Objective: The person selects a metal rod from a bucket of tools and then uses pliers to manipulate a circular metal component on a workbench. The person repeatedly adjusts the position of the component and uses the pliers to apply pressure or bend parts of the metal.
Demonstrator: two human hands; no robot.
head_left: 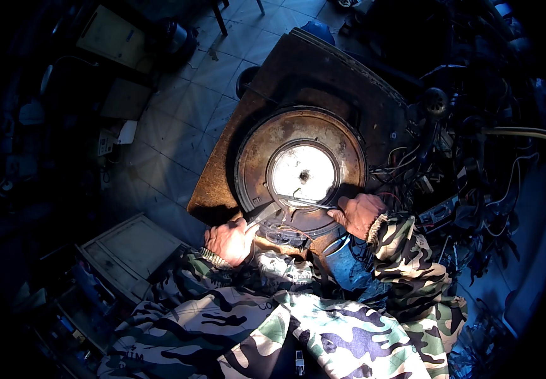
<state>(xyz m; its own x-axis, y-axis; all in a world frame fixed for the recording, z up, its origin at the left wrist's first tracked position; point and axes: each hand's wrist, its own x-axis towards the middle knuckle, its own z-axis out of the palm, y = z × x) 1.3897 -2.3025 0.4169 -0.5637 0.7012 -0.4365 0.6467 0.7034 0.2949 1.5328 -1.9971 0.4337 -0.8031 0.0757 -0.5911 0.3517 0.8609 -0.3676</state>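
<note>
Camouflage sleeves (323, 328) closest below, filling the lower edge, both forearms rising from them toward a worn brown workbench (323, 76).

Left hand (230, 241) at the near rim of a large rusty round disc (257, 158), fingers closed around the handle of a flat grey tool (263, 213) whose blade points up and right onto the disc. Right hand (359, 213) on the disc's lower right edge, clenched on a thin metal rod (307, 203) lying across the lower edge of the pale round centre plate (303, 172). Grip tight on both sides, no gap visible between fingers and tools.

Disc flat on the workbench, near the person's edge, dark ring around the bright centre plate, small hole in the middle. Tip of the flat tool and tip of the rod close together at the lower left of the centre plate; whether touching, cannot tell. A small clear ring-shaped part (279, 234) just below the disc rim, between the two hands.

To the right of the disc, a dense tangle of wires and dark parts (462, 183), crowding right up beside the right wrist. Blue cloth (348, 265) below the right hand. To the left, grey tiled floor (172, 145), a pale boxy cabinet (131, 249) near the left elbow, a yellowish box (112, 35) further off at upper left. Edges of the view lost in darkness.
</note>
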